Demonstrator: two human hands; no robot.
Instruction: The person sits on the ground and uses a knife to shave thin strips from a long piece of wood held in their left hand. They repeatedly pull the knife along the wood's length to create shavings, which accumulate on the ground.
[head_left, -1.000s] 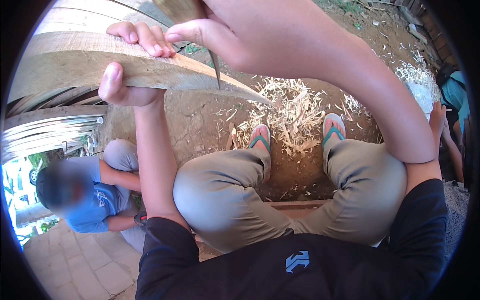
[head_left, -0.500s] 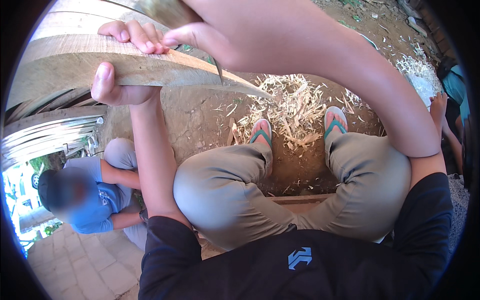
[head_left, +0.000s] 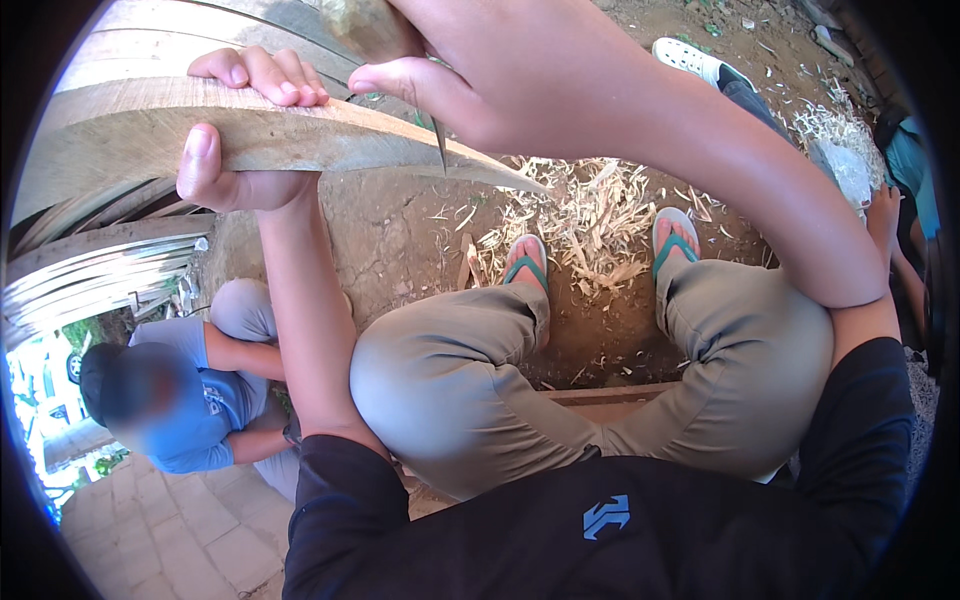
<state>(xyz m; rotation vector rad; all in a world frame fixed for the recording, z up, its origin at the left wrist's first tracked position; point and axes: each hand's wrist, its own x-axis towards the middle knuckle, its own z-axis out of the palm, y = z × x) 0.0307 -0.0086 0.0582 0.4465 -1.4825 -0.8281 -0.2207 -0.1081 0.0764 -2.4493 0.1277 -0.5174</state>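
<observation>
A long curved piece of pale wood [head_left: 130, 130] reaches in from the left and tapers to a thin end above the ground. My left hand [head_left: 225, 188] clasps it, the fingers over its top and the thumb against the near face. Just to the right, my right hand [head_left: 490, 90] is closed on a bladed tool with a thick wooden part [head_left: 372, 28]. Its narrow dark blade [head_left: 438, 145] shows below the hand, against the thin part of the wood. The hand hides most of the tool, so its exact kind cannot be told.
Wood shavings [head_left: 595, 220] lie heaped on the dirt beyond my sandalled feet. A person in a blue shirt [head_left: 190, 400] crouches at the left. A white shoe [head_left: 687, 62] stands at the upper right. Another person's teal clothing [head_left: 912, 175] shows at the right edge.
My right hand and the tool have shifted slightly right and down in view. A white shoe and dark trouser leg have come into sight behind my right forearm. My left hand keeps its hold.
</observation>
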